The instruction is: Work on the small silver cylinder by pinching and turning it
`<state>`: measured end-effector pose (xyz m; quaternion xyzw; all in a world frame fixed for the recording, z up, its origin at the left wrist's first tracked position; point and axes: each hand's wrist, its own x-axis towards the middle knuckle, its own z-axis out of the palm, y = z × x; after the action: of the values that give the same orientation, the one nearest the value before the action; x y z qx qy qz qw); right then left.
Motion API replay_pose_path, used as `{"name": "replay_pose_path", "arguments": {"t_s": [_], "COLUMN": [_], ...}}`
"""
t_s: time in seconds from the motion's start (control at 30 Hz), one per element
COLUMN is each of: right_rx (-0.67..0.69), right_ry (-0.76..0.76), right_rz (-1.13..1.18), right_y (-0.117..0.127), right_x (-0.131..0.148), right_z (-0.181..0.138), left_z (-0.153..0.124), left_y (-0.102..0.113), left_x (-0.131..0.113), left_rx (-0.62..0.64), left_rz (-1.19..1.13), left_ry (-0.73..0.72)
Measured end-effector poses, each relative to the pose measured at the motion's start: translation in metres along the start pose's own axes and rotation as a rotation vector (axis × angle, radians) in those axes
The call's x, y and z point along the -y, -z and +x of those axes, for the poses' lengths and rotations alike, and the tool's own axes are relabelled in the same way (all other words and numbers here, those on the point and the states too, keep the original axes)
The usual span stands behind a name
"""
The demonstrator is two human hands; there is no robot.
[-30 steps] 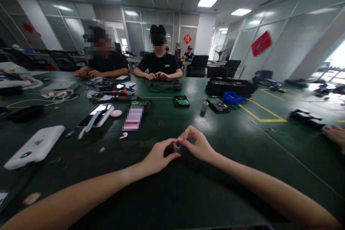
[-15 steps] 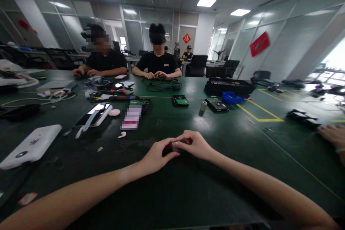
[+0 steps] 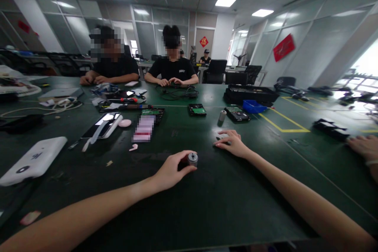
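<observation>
- A long green table is spreading under everything, its surface bearing thin pale lines and yellow marked corners
- Two people in black tops are sitting across it, one at the left and one nearer the middle, both keeping their hands over the far side
- A black tray is lying along the far side, right of the middle
- A white device with a dark round spot is resting well to the left
- The left hand is grasping a metal cylinder between thumb and fingers, its grip closing around the side
- The right hand is reaching forward, well apart from that cylinder, its fingers parting in a loose, released pose; whether the fingertips are touching the table, I cannot tell
- A blue bin is sitting beside a hard drive, in front of the black tray
- The metal cylinder is standing upright near the middle, showing a dark hole in its top
- A second cylinder is standing beyond the right hand, just left of the hard drive
- A pale earbud is lying left of the hands
</observation>
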<state>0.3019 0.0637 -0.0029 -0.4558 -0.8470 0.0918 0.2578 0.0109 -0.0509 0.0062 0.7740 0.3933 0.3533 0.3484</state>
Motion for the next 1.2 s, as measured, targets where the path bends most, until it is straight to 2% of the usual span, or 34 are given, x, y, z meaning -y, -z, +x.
{"name": "replay_pose_path", "arguments": {"t_s": [0.07,0.17,0.27,0.4,0.47,0.57,0.67,0.77,1.0,1.2], "right_rx": [0.057,0.038,0.037,0.058,0.006,-0.041,0.010,0.053,0.089,0.022], "right_ry": [-0.007,0.043,0.071,-0.013,-0.054,-0.020,0.048,0.075,0.054,0.069], "right_rz": [-0.021,0.030,0.171,0.392,0.479,0.643,0.776,0.837,0.867,0.865], "right_y": [-0.002,-0.003,-0.003,-0.004,-0.005,-0.007,-0.011,-0.015,-0.019,-0.019], "right_x": [-0.007,-0.005,-0.001,0.010,0.026,0.063,0.099,0.119,0.123,0.127], "right_z": [-0.003,-0.003,-0.001,0.002,0.002,0.003,0.001,-0.001,-0.004,-0.004], "left_z": [0.000,0.000,0.000,0.000,0.000,0.001,0.002,0.002,0.001,0.001], "left_y": [0.001,0.001,0.001,0.001,0.000,-0.001,-0.002,-0.003,-0.004,-0.004], "left_x": [-0.001,-0.002,-0.001,0.001,0.001,0.001,0.001,0.003,0.006,0.007], "left_rx": [0.003,0.009,0.013,0.006,0.000,-0.009,-0.017,-0.030,-0.033,-0.040], "left_rz": [-0.004,-0.009,-0.004,0.005,0.001,0.004,0.023,0.043,0.044,0.037], "left_ry": [-0.002,-0.003,-0.002,0.001,0.004,0.008,0.008,0.009,0.013,0.006]}}
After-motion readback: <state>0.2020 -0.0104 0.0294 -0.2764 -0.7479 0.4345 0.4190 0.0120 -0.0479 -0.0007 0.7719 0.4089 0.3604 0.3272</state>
